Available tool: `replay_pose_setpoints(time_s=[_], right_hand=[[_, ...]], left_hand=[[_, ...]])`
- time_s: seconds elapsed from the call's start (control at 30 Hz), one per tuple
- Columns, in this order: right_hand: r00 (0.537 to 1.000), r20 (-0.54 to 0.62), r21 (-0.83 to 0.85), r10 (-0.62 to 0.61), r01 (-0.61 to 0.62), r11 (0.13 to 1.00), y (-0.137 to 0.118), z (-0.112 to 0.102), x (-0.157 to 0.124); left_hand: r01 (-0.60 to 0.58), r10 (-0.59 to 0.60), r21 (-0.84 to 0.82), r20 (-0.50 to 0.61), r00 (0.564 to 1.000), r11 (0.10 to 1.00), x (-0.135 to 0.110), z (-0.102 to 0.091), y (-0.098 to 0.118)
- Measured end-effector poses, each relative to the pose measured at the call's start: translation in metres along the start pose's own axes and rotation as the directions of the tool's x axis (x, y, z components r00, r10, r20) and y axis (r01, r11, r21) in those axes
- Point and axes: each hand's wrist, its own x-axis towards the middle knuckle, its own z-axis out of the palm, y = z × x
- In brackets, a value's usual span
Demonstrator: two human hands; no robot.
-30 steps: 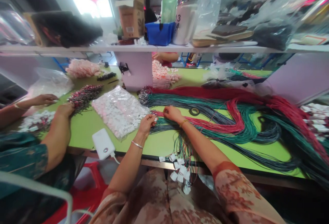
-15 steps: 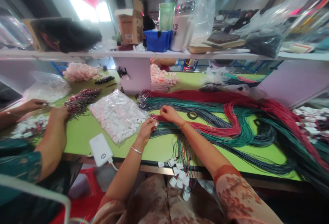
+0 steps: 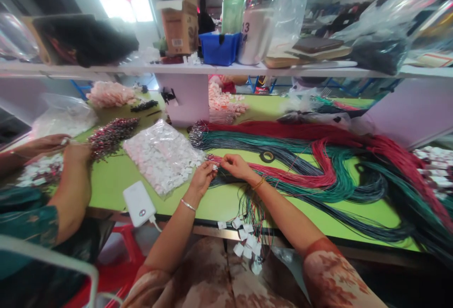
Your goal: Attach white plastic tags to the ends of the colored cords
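Observation:
My left hand (image 3: 202,178) is closed in a pinch on a small white plastic connector (image 3: 214,168). Close by on the right, the fingertips of my right hand (image 3: 236,166) pinch what looks like the end of a thin wire, just short of the connector. The wire's colour is too fine to make out. Beneath and beyond both hands run long bundles of red wires (image 3: 290,174), green wires (image 3: 341,180) and dark grey wires (image 3: 300,162). Wired white connectors (image 3: 247,244) hang over the table edge below my right forearm.
A clear bag of white connectors (image 3: 161,157) lies left of my hands, with a white power bank (image 3: 139,204) in front. Black tape (image 3: 267,156) rests among the wires. A co-worker's hands (image 3: 76,157) work at the left. A shelf (image 3: 141,70) crosses behind, bearing a blue bin (image 3: 219,49).
My right hand has come down slightly from above the red wire ends, its fingertips now close to the connector. My left hand stays nearly in place. The view has shifted a little.

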Motion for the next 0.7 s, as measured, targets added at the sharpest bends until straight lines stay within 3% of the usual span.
replay_pose_setpoints(time_s=[0.4,0.7], right_hand=[[0.999,0.050,0.027,0.001,-0.003,1.000,0.002,0.002,-0.016],[0.997,0.046,-0.144,-0.068,0.074,0.987,0.007,0.000,-0.016]], left_hand=[[-0.013,0.012,0.027,0.020,1.000,1.000,-0.001,0.001,-0.001],[0.005,-0.003,0.091,-0.022,1.000,0.996,-0.001,0.000,0.000]])
